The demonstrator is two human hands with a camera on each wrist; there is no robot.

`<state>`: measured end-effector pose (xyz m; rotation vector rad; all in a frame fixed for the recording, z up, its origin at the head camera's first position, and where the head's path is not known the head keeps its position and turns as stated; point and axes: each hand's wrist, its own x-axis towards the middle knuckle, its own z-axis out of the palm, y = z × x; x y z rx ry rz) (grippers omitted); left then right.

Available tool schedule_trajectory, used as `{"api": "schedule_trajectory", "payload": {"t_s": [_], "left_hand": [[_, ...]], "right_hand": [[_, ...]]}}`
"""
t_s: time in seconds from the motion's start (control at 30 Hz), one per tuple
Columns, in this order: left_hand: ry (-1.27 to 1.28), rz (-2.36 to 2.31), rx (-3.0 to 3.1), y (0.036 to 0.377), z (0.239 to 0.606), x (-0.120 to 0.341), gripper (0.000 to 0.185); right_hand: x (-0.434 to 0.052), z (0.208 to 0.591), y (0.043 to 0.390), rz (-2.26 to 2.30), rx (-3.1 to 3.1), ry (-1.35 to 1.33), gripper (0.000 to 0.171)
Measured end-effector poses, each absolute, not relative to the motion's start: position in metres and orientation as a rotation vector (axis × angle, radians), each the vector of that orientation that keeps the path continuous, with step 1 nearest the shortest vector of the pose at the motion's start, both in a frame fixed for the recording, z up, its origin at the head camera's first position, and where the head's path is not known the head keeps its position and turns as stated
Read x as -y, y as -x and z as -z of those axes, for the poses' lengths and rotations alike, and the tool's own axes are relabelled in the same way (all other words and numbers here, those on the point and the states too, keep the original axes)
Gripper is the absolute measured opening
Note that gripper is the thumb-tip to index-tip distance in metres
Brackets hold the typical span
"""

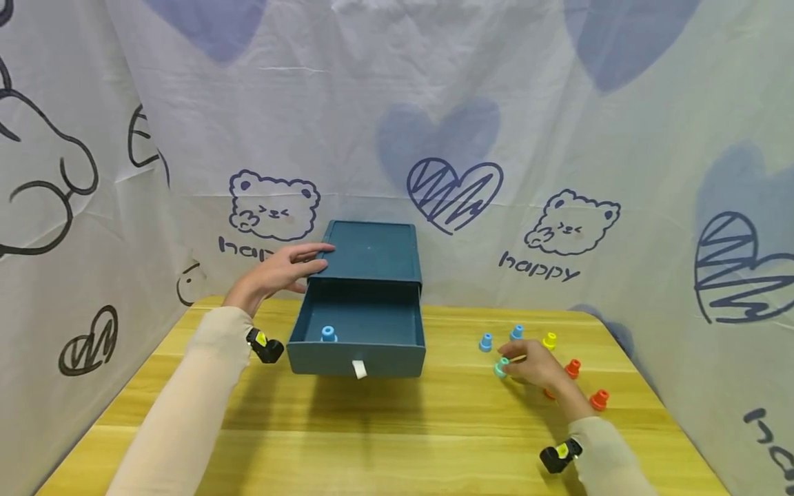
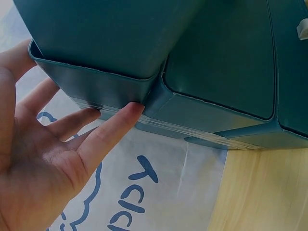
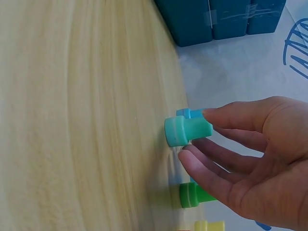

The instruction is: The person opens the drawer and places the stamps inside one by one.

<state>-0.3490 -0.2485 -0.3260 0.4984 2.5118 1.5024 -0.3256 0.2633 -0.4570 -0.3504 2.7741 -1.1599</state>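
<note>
Wooden table [image 1: 384, 441] w/ printed cloth backdrop [image 1: 558, 103] around back & sides. Dark teal drawer box [image 1: 372, 251] sits at back edge, left of centre; its drawer [image 1: 360, 337] is pulled out toward the person, white pull tab [image 1: 359, 370] on the front wall. Left hand [image 1: 282, 270] rests flat on box's top left edge, fingers straight & apart, gripping nothing; the left wrist view shows fingertips [image 2: 127, 113] touching the box's lower edge. Right hand [image 1: 538, 365] is over the table's right part, near back edge, thumb & fingers pinched on a teal-green peg [image 3: 185, 131]; the peg lies tipped sideways, its wide end right at the table surface, can't tell if touching. Small pegs around that hand: 2 blue [image 1: 486, 342] & [image 1: 517, 333], 1 yellow [image 1: 548, 340], orange-red ones [image 1: 573, 368] & [image 1: 599, 399] toward right edge; 1 green peg [image 3: 192, 195] shows just beside the fingers in the right wrist view. 1 blue peg [image 1: 328, 334] stands inside the drawer, front left corner. Black wrist cams [image 1: 265, 346] on both sleeves.
</note>
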Motion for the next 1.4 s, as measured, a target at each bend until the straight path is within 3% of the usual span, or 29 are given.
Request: {"api": "schedule_trajectory", "payload": {"t_s": [0.53, 1.4], "left_hand": [[-0.493, -1.500, -2.513, 0.347, 0.330, 0.250, 0.060], [-0.488, -1.493, -2.520, 0.349, 0.325, 0.247, 0.061]], "right_hand": [[-0.260, 0.473, 0.324, 1.299, -2.720, 0.173, 0.032], [-0.262, 0.466, 0.323, 1.342, -2.689, 0.186, 0.026]]}}
